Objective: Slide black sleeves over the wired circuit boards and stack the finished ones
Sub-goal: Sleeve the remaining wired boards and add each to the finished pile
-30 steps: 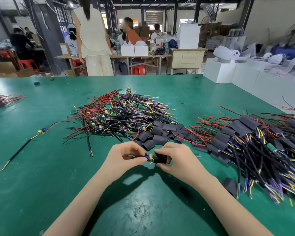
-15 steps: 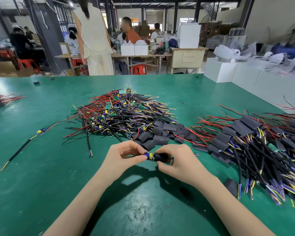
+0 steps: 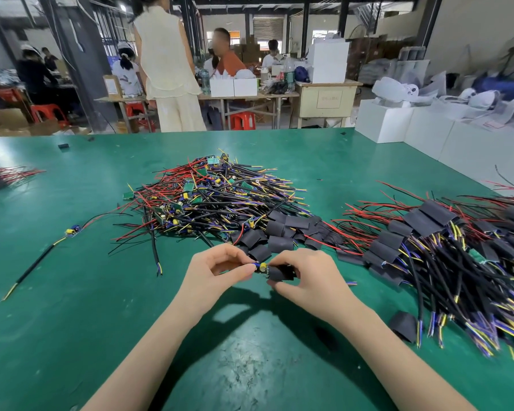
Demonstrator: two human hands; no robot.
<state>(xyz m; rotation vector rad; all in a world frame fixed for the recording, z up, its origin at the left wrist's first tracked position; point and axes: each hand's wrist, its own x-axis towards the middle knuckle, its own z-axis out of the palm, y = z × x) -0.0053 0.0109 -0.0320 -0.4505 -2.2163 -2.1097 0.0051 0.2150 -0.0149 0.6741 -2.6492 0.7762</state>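
The green counter fills most of the frame. On its right side lies the large stack of finished boards, already in black sleeves, so much of the work seems done. In the centre, a little smaller, is the heap of bare wired boards, which still wait; I judge many are left. Loose empty sleeves lie between the two. Low in the centre, the left hand pinches the circuit board with thumb and forefinger. The right hand has its grip closed around a black sleeve, which covers the board only partly.
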